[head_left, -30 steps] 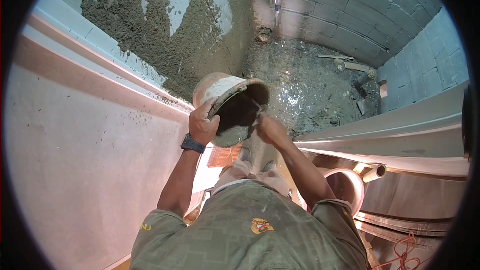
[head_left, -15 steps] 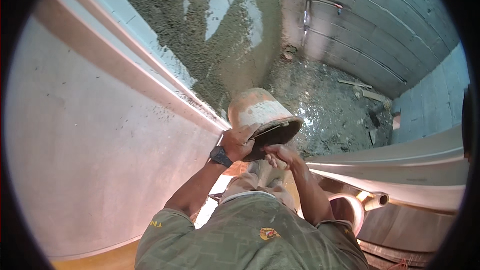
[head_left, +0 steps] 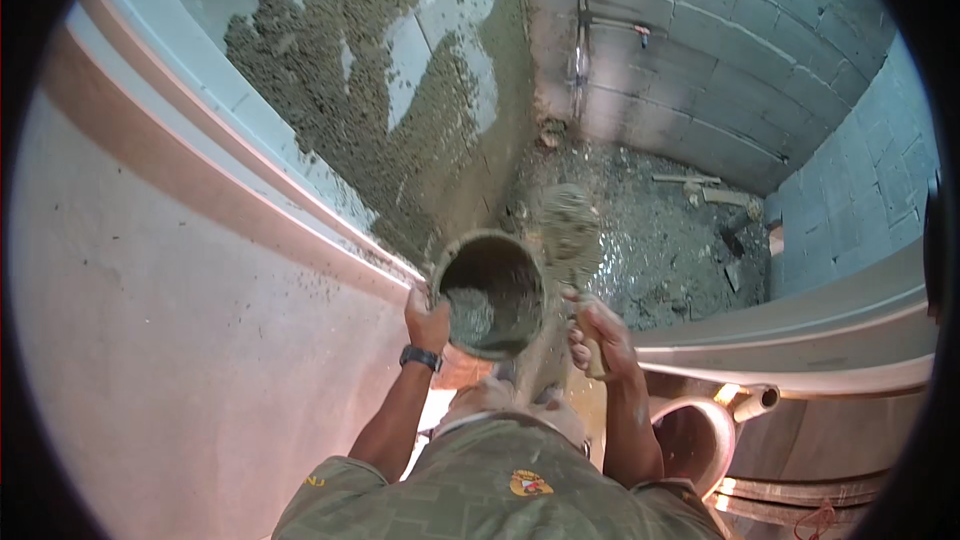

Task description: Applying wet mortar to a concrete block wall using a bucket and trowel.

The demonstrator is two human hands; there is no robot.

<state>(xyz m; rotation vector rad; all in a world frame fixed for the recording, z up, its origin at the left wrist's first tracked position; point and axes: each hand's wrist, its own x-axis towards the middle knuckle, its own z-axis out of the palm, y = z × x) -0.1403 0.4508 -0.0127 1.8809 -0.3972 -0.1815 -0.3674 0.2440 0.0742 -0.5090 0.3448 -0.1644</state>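
Observation:
My left hand (head_left: 427,320), with a dark watch at the wrist, grips the left rim of a mortar-stained bucket (head_left: 505,270). The bucket's mouth faces up toward me, and wet grey mortar (head_left: 468,315) lies in its lower left. To the right of it, my right hand (head_left: 603,335) is closed round the handle of a trowel (head_left: 597,360). The trowel's blade points away from me, apart from the bucket, under a blurred load of mortar (head_left: 570,225).
Ahead on the left, a wall (head_left: 430,20) is partly coated with rough mortar. Bare block walls (head_left: 710,60) carry pipes (head_left: 583,20). Wood scraps (head_left: 725,196) lie on the wet, littered floor (head_left: 650,260). A round container (head_left: 695,440) stands at lower right.
The bucket has turned from tilted away to mouth-up, and moved slightly left and nearer. My right hand has come out of the bucket's mouth, bringing the loaded trowel to its right.

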